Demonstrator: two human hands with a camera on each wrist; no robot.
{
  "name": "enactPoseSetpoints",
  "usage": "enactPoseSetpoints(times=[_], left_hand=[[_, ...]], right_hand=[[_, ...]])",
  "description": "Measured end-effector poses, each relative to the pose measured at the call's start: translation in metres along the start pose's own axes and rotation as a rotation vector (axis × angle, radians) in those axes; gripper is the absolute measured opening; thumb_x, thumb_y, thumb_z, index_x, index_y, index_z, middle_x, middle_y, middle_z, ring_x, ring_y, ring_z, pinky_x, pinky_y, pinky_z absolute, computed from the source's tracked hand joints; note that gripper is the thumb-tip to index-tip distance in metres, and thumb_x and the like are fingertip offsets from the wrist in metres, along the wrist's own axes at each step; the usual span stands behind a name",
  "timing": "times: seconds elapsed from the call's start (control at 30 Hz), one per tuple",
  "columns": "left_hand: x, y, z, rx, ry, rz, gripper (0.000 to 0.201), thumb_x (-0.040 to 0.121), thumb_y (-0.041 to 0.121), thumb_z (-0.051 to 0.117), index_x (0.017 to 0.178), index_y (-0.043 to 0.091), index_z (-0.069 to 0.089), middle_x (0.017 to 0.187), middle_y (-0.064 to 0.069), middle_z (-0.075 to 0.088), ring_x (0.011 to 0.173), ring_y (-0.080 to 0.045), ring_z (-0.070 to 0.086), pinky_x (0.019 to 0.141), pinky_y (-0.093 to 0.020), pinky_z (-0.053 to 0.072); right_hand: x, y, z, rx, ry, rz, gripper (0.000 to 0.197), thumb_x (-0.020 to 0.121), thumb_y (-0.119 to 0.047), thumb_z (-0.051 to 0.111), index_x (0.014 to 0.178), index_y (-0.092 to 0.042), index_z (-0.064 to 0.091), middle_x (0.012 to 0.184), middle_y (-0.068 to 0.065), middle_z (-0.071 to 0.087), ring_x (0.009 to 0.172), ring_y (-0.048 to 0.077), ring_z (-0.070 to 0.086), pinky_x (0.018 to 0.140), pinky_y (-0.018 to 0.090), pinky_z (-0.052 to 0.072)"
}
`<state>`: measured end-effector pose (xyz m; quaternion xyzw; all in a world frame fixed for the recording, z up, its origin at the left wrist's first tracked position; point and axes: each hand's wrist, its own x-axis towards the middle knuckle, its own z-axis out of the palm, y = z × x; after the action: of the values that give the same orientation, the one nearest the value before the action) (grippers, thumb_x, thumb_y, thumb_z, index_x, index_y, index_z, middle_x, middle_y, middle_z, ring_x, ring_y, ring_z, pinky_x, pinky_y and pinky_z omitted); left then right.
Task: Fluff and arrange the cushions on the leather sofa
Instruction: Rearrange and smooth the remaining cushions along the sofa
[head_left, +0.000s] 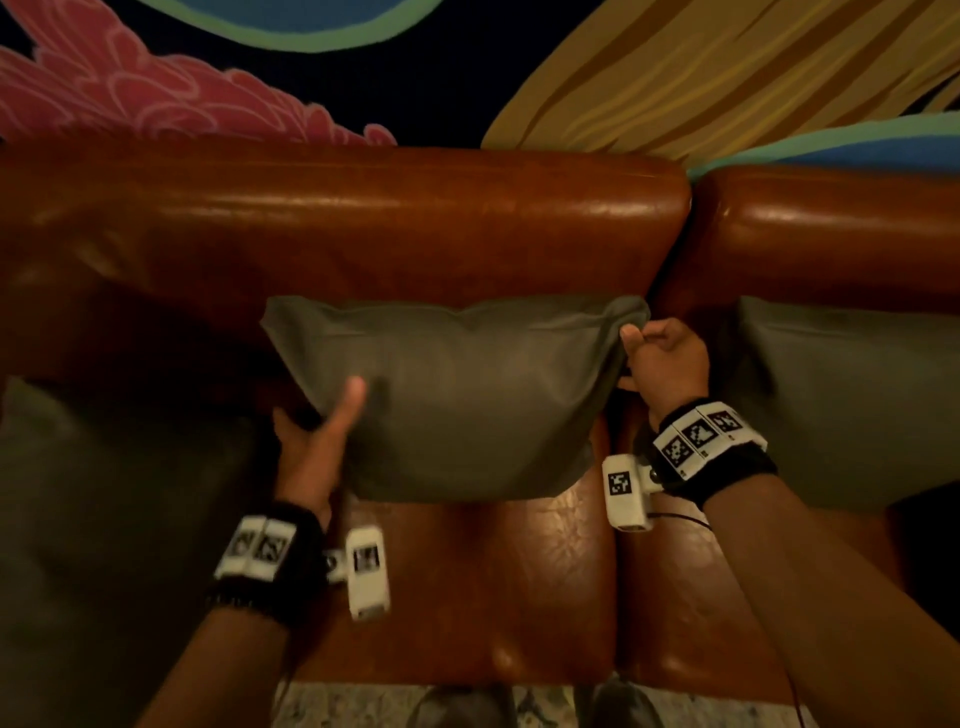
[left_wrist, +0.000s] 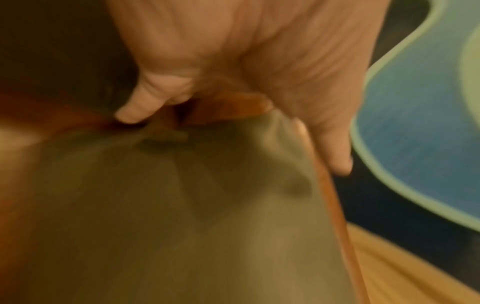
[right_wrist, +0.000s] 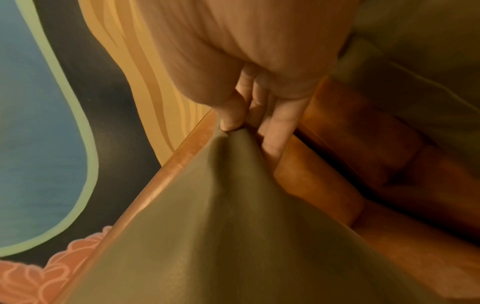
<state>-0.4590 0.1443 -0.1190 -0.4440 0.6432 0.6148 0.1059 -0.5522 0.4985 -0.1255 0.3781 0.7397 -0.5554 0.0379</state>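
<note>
An olive-green cushion (head_left: 467, 400) stands upright against the backrest of the brown leather sofa (head_left: 363, 218), over the middle seat. My left hand (head_left: 332, 415) grips its lower left edge, thumb on the front face and fingers behind. In the blurred left wrist view the left hand (left_wrist: 233, 82) lies over the cushion (left_wrist: 182, 226). My right hand (head_left: 654, 353) pinches the cushion's upper right corner. The right wrist view shows the right hand (right_wrist: 249, 115) with thumb and fingers closed on the bunched corner of the cushion (right_wrist: 207, 226).
A second olive cushion (head_left: 104, 519) lies on the left seat, and a third (head_left: 841, 395) leans at the right. A painted mural wall (head_left: 675, 67) rises behind the sofa. My shoes (head_left: 467, 706) stand on the floor at the seat's front edge.
</note>
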Motion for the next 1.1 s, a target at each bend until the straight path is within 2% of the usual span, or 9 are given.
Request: enactPoseSetpoints(times=[0.1, 0.23, 0.33, 0.43, 0.53, 0.63, 0.73, 0.83, 1.1], left_hand=[[-0.018, -0.063, 0.021, 0.122, -0.119, -0.019, 0.145, 0.039, 0.066, 0.103, 0.158, 0.043, 0.023, 0.15, 0.009, 0.06, 0.13, -0.016, 0.064, 0.113, -0.056, 0.049], [-0.013, -0.052, 0.064, 0.357, -0.051, -0.016, 0.186, 0.031, 0.076, 0.098, 0.161, 0.033, -0.027, 0.177, -0.007, -0.002, 0.163, -0.026, 0.012, 0.13, -0.049, 0.023], [-0.002, -0.023, 0.081, 0.398, -0.054, -0.076, 0.183, 0.043, 0.072, 0.096, 0.157, 0.02, -0.037, 0.173, -0.015, -0.024, 0.163, -0.036, -0.003, 0.131, -0.053, 0.015], [0.004, -0.021, 0.091, 0.385, -0.031, -0.107, 0.182, 0.044, 0.071, 0.096, 0.156, 0.02, -0.039, 0.171, -0.016, -0.03, 0.162, -0.041, -0.006, 0.13, -0.058, 0.016], [0.004, -0.025, 0.099, 0.365, -0.005, -0.106, 0.18, 0.047, 0.069, 0.096, 0.156, 0.021, -0.04, 0.17, -0.014, -0.032, 0.161, -0.041, -0.011, 0.13, -0.059, 0.012], [0.013, -0.022, 0.105, 0.362, 0.004, -0.105, 0.182, 0.044, 0.073, 0.094, 0.155, 0.022, -0.041, 0.17, -0.015, -0.031, 0.161, -0.043, -0.011, 0.129, -0.06, 0.01], [0.017, -0.018, 0.109, 0.406, 0.007, -0.113, 0.182, 0.045, 0.077, 0.092, 0.154, 0.02, -0.042, 0.171, -0.018, -0.029, 0.16, -0.045, -0.008, 0.129, -0.062, 0.011], [0.019, -0.012, 0.111, 0.448, 0.01, -0.132, 0.182, 0.044, 0.081, 0.09, 0.154, 0.018, -0.041, 0.171, -0.019, -0.027, 0.161, -0.046, -0.006, 0.128, -0.064, 0.012], [0.028, 0.01, 0.113, 0.556, -0.094, -0.194, 0.186, 0.038, 0.095, 0.078, 0.151, 0.014, -0.045, 0.166, -0.021, -0.037, 0.159, -0.045, -0.017, 0.127, -0.066, 0.007]], right_hand=[[-0.002, 0.001, -0.002, -0.013, 0.002, 0.009, 0.018, 0.101, -0.023, 0.069, 0.086, -0.023, 0.059, 0.105, 0.011, 0.069, 0.097, 0.027, 0.072, 0.073, 0.046, 0.066], [-0.008, 0.002, -0.005, 0.009, -0.006, 0.022, 0.017, 0.102, -0.021, 0.067, 0.088, -0.021, 0.058, 0.1, 0.009, 0.066, 0.095, 0.025, 0.069, 0.063, 0.035, 0.062], [-0.014, -0.001, -0.008, 0.083, -0.011, 0.004, 0.011, 0.106, -0.023, 0.063, 0.102, -0.013, 0.06, 0.101, 0.005, 0.064, 0.094, 0.019, 0.067, 0.059, 0.026, 0.06], [-0.03, -0.003, -0.014, 0.146, -0.137, 0.038, 0.034, 0.102, -0.042, 0.066, 0.124, -0.017, 0.058, 0.118, -0.003, 0.066, 0.104, 0.011, 0.065, 0.073, 0.032, 0.061], [-0.059, 0.013, -0.019, 0.095, -0.374, 0.153, 0.078, 0.077, -0.064, 0.08, 0.143, -0.032, 0.056, 0.131, -0.014, 0.07, 0.116, 0.012, 0.069, 0.087, 0.041, 0.059], [-0.089, 0.04, -0.001, 0.008, -0.564, 0.158, 0.083, 0.082, -0.045, 0.088, 0.154, -0.034, 0.046, 0.142, -0.014, 0.065, 0.129, 0.011, 0.064, 0.096, 0.032, 0.056], [-0.091, 0.048, 0.033, -0.111, -0.567, 0.301, 0.09, 0.077, -0.061, 0.086, 0.153, -0.028, 0.05, 0.151, -0.009, 0.059, 0.134, 0.016, 0.06, 0.109, 0.045, 0.053], [-0.076, 0.031, 0.058, -0.087, -0.57, 0.506, 0.136, 0.048, -0.087, 0.08, 0.16, -0.021, 0.04, 0.162, -0.006, 0.046, 0.146, 0.027, 0.049, 0.108, 0.06, 0.047], [-0.057, 0.0, 0.079, 0.023, -0.531, 0.515, 0.13, 0.049, -0.073, 0.087, 0.16, -0.023, 0.041, 0.168, 0.002, 0.038, 0.154, 0.035, 0.036, 0.113, 0.072, 0.036]])
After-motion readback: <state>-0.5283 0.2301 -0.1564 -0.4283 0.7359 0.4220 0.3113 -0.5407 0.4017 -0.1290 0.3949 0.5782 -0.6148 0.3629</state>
